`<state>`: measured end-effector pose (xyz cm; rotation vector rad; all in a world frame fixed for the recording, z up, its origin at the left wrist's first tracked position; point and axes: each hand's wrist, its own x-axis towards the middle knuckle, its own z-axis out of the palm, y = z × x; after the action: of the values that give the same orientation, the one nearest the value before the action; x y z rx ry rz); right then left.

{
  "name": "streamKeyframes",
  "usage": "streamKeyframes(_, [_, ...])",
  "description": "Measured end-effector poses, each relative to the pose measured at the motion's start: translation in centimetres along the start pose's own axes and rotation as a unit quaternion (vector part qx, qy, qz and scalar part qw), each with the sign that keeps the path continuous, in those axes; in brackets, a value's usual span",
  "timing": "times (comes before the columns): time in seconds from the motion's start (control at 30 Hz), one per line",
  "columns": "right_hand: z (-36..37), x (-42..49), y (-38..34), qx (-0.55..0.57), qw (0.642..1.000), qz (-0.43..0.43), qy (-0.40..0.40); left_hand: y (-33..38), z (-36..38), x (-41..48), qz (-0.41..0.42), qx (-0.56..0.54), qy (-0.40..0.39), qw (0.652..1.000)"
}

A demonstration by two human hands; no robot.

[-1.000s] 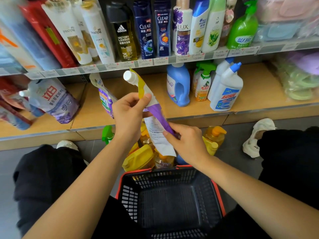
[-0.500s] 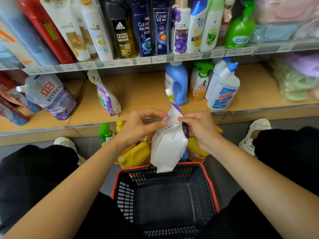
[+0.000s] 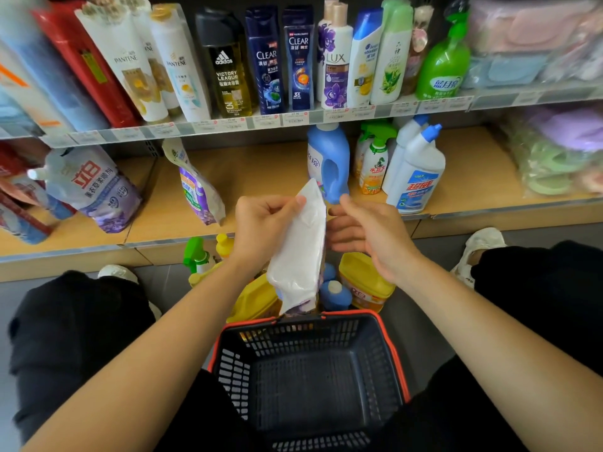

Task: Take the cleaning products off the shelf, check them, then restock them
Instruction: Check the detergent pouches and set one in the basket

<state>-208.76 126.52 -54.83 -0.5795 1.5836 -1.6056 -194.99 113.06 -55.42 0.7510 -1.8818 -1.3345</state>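
A white refill pouch with a purple base hangs upright in front of the lower shelf. My left hand grips its upper left edge between thumb and curled fingers. Just right of the pouch, my right hand is open with relaxed fingers and does not hold it. On the shelf stand a matching purple pouch, a large purple-and-white pouch, a blue detergent bottle, a green-trigger spray bottle and a white toilet cleaner bottle.
A black basket with a red rim sits between my knees. Yellow jugs, a blue bottle and a green sprayer stand on the floor beyond it. The upper shelf holds shampoo bottles. White shoes flank the spot.
The pouch has turned from spout-up with its purple side showing to its white back facing me. My right hand let go of it and moved slightly right; my left keeps the hold.
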Motion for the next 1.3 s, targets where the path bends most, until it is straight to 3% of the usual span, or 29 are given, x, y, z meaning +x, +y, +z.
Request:
streamKeyframes(0.1, [0.2, -0.7, 1.2, -0.146, 0.983, -0.109, -0.002, -0.1, 0.4, 0.3, -0.034, -0.043, 0.011, 0.998])
streamKeyframes(0.27, [-0.3, -1.0, 2.1, -0.3, 0.919, -0.248, -0.063, -0.1, 1.1, 0.5, -0.069, -0.093, 0.004, 0.993])
streamKeyframes(0.33, [-1.0, -1.0, 1.9, -0.413, 0.854, -0.31, -0.065, -0.1, 1.3, 0.4, -0.064, -0.096, 0.002, 0.993])
streamKeyframes(0.43, [-1.3, -1.0, 1.6, -0.573, 0.716, -0.393, -0.066, 0.0, 1.4, 0.5, -0.066, -0.131, 0.01, 0.989])
streamKeyframes(0.47, [-1.2, -1.1, 1.6, -0.607, 0.685, -0.398, -0.067, 0.1, 1.4, 0.6, -0.072, -0.142, 0.014, 0.987])
streamKeyframes(0.53, [-1.0, -1.4, 1.7, -0.641, 0.661, -0.385, -0.066, 0.3, 1.4, 0.8, -0.08, -0.152, 0.016, 0.985])
streamKeyframes(0.63, [-1.1, -1.9, 1.8, -0.637, 0.659, -0.391, -0.081, 0.2, 1.1, 1.0, -0.1, -0.155, 0.032, 0.982])
streamKeyframes(0.87, [-1.5, -2.9, 1.8, -0.55, 0.734, -0.364, -0.162, 0.0, 0.4, 1.3, -0.136, -0.146, 0.066, 0.978])
streamKeyframes(1.0, [-1.7, -3.6, 2.2, -0.559, 0.724, -0.352, -0.2, 0.0, 0.3, 1.7, -0.138, -0.129, 0.08, 0.979])
streamKeyframes(1.13, [-1.9, -3.9, 2.4, -0.57, 0.716, -0.358, -0.188, 0.0, 0.2, 2.2, -0.132, -0.127, 0.089, 0.979])
streamKeyframes(1.3, [-2.1, -4.0, 2.2, -0.519, 0.744, -0.396, -0.144, 0.3, 0.2, 2.6, -0.127, -0.124, 0.098, 0.979])
